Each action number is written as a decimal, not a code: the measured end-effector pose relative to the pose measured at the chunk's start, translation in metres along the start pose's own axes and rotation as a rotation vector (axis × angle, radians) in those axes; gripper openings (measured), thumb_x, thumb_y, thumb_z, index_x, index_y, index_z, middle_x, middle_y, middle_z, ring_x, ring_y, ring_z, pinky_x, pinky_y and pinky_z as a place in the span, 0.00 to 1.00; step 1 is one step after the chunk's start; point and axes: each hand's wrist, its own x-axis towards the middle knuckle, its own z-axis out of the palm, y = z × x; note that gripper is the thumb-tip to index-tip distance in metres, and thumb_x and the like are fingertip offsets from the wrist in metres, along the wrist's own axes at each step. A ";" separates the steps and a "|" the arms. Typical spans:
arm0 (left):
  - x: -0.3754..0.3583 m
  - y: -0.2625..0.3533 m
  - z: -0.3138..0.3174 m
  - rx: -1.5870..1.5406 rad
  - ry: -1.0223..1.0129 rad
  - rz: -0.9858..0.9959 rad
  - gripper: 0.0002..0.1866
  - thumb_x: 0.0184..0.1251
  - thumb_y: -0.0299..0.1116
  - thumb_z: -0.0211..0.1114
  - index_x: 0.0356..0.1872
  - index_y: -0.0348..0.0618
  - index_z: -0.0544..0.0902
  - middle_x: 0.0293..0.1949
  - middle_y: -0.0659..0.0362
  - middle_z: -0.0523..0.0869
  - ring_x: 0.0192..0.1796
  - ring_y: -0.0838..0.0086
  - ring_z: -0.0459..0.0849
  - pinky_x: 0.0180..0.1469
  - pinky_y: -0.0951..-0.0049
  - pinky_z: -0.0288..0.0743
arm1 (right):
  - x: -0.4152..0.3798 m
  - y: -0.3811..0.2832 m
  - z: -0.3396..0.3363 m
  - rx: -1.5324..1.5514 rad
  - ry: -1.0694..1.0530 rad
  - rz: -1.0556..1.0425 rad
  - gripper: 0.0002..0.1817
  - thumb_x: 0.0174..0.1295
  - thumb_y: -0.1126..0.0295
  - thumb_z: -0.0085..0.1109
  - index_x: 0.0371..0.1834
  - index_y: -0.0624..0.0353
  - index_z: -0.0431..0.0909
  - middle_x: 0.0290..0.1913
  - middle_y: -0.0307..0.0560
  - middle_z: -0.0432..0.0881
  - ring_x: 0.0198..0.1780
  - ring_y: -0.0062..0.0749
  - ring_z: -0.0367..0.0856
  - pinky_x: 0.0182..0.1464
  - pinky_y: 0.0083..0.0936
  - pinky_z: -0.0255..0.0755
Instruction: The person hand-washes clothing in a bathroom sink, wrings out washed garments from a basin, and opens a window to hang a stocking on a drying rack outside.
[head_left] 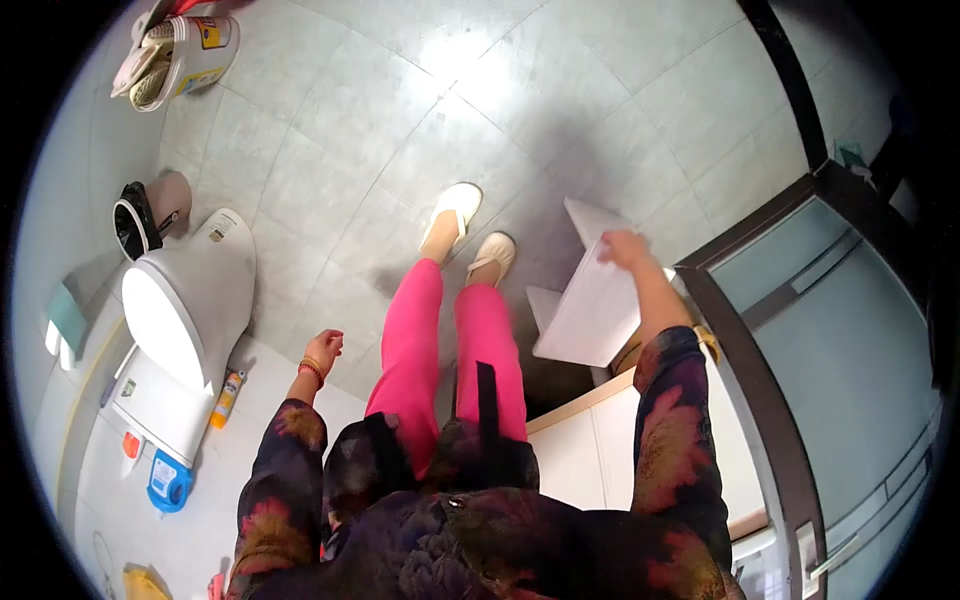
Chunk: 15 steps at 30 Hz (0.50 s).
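Note:
My right hand [625, 248] reaches down and out to the right, its fingers bent over the edge of a white cabinet door [590, 312]. The door stands swung out from the low cabinet below it, and a second white panel [592, 222] shows just beyond. My left hand [323, 350] hangs in the air beside my left leg. Its fingers are loosely curled with small gaps, and nothing shows in them. The inside of the cabinet is dark and mostly hidden.
A white toilet [205, 290] stands at the left, beside a bin with a black bag [136, 218]. An orange bottle [227, 399] and a blue bottle [170, 482] are on the floor. A bucket holding shoes [205, 50] is at upper left. A glass-panelled door [840, 330] borders the right.

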 end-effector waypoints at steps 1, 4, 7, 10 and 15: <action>0.000 0.002 0.001 -0.010 0.002 0.012 0.13 0.60 0.34 0.53 0.42 0.38 0.76 0.31 0.56 0.81 0.31 0.75 0.79 0.37 0.76 0.74 | 0.006 0.015 -0.026 0.086 0.057 0.034 0.24 0.43 0.56 0.60 0.45 0.52 0.73 0.47 0.48 0.76 0.51 0.42 0.73 0.52 0.42 0.63; -0.008 0.020 0.000 0.005 -0.022 0.026 0.13 0.60 0.34 0.54 0.43 0.38 0.76 0.30 0.56 0.81 0.30 0.75 0.79 0.37 0.76 0.74 | 0.036 0.061 -0.099 0.179 0.375 0.108 0.24 0.45 0.57 0.58 0.46 0.53 0.73 0.46 0.48 0.77 0.50 0.41 0.73 0.50 0.35 0.66; -0.007 0.025 -0.008 -0.042 -0.001 0.039 0.13 0.60 0.34 0.54 0.43 0.38 0.75 0.32 0.56 0.81 0.32 0.75 0.79 0.37 0.76 0.74 | 0.030 0.063 -0.204 0.558 0.694 0.085 0.21 0.51 0.58 0.54 0.47 0.55 0.72 0.41 0.50 0.78 0.44 0.40 0.76 0.45 0.30 0.68; -0.002 0.031 -0.010 -0.045 0.012 0.043 0.13 0.60 0.35 0.54 0.43 0.40 0.76 0.32 0.56 0.81 0.32 0.75 0.80 0.36 0.76 0.74 | -0.005 0.018 -0.258 0.658 0.832 -0.100 0.20 0.52 0.59 0.53 0.47 0.56 0.72 0.40 0.51 0.79 0.42 0.40 0.77 0.44 0.31 0.69; -0.001 0.058 -0.016 -0.067 0.022 0.109 0.13 0.60 0.36 0.55 0.43 0.41 0.76 0.29 0.58 0.81 0.30 0.76 0.78 0.36 0.76 0.73 | -0.020 -0.038 -0.237 0.280 0.658 -0.108 0.21 0.51 0.58 0.55 0.48 0.53 0.74 0.43 0.50 0.77 0.45 0.43 0.75 0.50 0.33 0.67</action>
